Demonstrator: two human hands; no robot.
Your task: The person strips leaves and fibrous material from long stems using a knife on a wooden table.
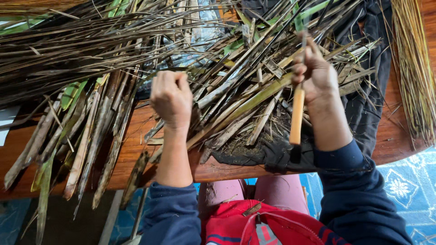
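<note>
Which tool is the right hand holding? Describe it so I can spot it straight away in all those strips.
Start at the wooden table heaped with dry leaf strips, then find the right hand over the dark cloth. The tool handle hangs down from that fist. Unlike the flat, frayed brown strips, it is smooth, round and pale orange.

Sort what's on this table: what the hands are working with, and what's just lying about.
In hand:
- left hand, closed on a thin strip
- right hand, gripping a wooden-handled tool
- dried leaf strips under both hands

Lying about:
- bundle of fine straw-coloured stalks, far right
- dark cloth under the pile
- wooden table
</note>
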